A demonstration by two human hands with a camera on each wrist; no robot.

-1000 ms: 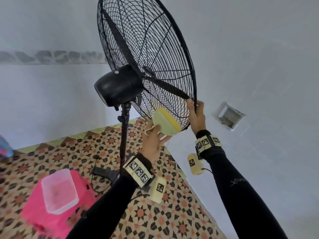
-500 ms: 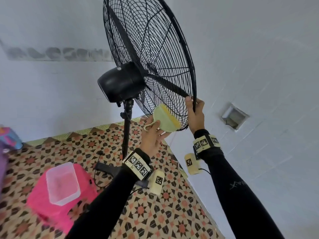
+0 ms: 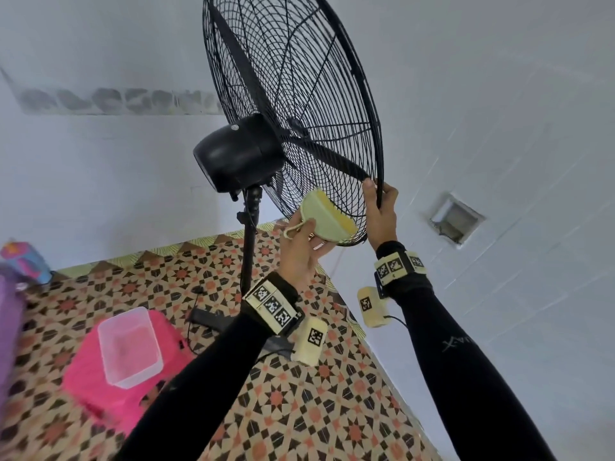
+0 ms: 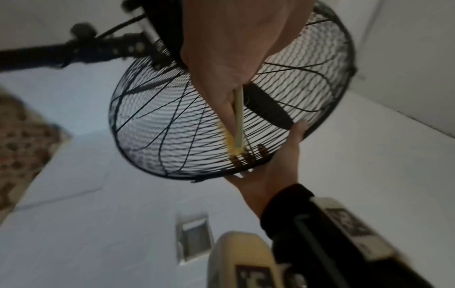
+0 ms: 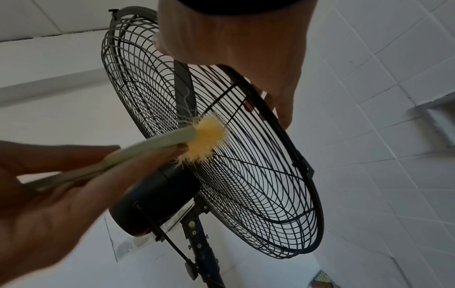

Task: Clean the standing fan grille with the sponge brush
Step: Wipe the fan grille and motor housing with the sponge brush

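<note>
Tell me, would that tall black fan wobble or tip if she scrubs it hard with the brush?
Probably it sways: the wide fan grille sits high on one thin pole, so it looks top-heavy. The right hand grips the rim, seemingly to steady it. The sponge brush in the left hand looks soft, so pushes stay gentle.

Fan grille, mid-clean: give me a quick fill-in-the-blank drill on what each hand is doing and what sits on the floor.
1. The sponge brush is held by the ____ hand.
2. The right hand grips the black ____ of the fan grille.
3. The clear plastic container rests on a ____ stool.
4. The brush's yellow side faces the ____.

Missing words: left; rim; pink; grille
</note>
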